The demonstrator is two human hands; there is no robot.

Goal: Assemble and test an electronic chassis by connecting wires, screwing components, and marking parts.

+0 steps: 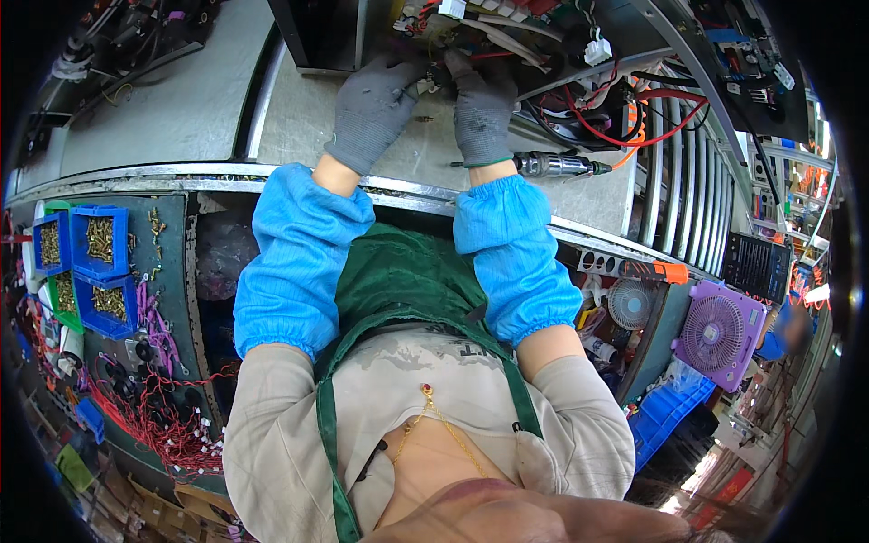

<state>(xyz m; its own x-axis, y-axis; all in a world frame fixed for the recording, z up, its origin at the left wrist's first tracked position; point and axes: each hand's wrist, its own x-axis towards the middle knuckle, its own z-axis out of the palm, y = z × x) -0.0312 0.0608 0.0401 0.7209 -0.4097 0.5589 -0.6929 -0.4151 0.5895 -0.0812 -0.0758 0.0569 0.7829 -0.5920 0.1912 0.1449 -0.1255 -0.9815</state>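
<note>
My left hand [373,110], in a grey knit glove, is closed with its fingertips at a small metallic part [425,86] in front of the open equipment frame. My right hand [484,110], gloved the same way, has its fingers bent together at the same spot, among the wires. What the fingertips pinch is too small and partly hidden. Beside my right wrist a metal air screwdriver [561,165] lies on the bench, with an orange hose [625,159] at its end. White connectors [597,52] and red cable [665,93] hang at the frame's right.
Blue bins [101,237] of brass screws stand at left, above bundled red wires [154,421]. A metal roller conveyor [679,190] runs along the right. A purple fan [720,335] and a blue crate [665,416] are at lower right. The metal bench edge [407,192] crosses below my hands.
</note>
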